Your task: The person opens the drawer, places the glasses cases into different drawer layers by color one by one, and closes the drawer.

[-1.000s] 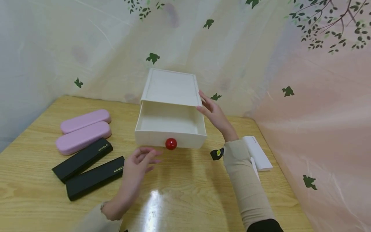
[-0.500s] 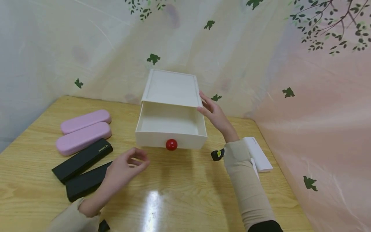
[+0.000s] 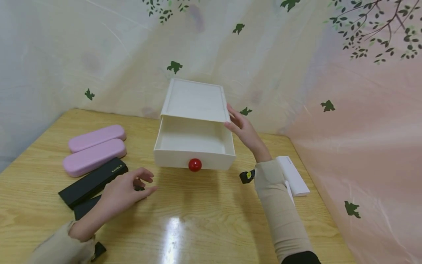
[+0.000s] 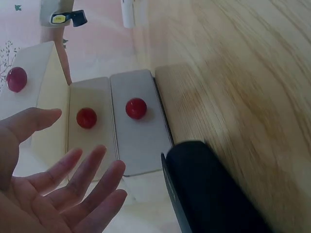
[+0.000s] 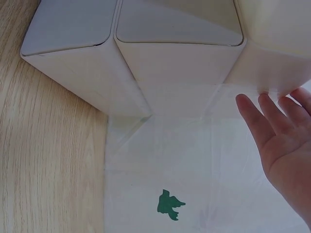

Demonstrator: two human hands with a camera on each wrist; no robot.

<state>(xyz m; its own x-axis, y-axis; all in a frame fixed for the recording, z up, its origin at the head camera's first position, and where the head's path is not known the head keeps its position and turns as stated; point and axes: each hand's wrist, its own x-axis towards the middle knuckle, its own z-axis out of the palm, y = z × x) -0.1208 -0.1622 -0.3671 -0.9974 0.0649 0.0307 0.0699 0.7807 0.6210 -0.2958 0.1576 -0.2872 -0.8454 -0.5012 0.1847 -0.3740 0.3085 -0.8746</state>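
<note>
A white drawer cabinet [image 3: 197, 97] stands at the back of the table with its top drawer [image 3: 171, 158] pulled out, a red knob [image 3: 195, 165] on its front. My right hand [image 3: 246, 134] rests its fingers and thumb against the cabinet's upper right side. Over the lower black case [image 3: 84, 208], my left hand [image 3: 120, 189] spreads thumb and fingers apart, holding nothing; it hides much of that case in the head view. The left wrist view has a black case [image 4: 209, 194] below the hand and two closed drawers with red knobs [image 4: 136, 108].
Another black case [image 3: 93, 180] with gold lettering lies at the left, beside two pink cases [image 3: 95, 156]. A white box-shaped item [image 3: 293, 176] lies by the right sleeve. A leaf-patterned curtain [image 3: 204, 44] hangs behind the table [image 3: 204, 227].
My left hand has drawn back from near the red knob, moving left and down to above the lower black case. The right hand and the drawer stay put.
</note>
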